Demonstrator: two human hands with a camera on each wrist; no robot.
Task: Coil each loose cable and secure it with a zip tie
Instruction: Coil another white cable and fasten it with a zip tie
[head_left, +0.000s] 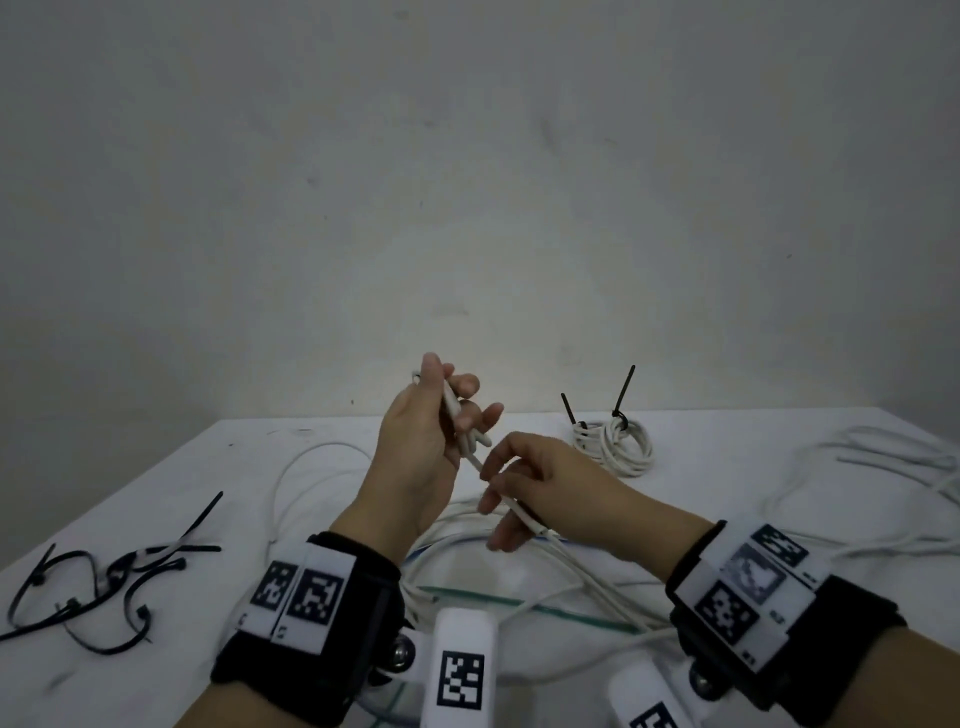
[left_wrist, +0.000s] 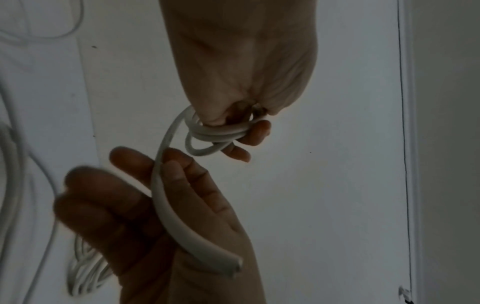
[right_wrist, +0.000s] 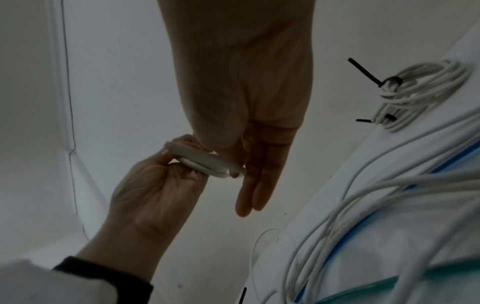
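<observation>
Far left on the white table, a heap of black zip ties lies loose. Centre, above the table, the left hand grips a small coil of the white cable, and the right hand pinches the same cable lower down. Right, a finished coil sits tied.
</observation>
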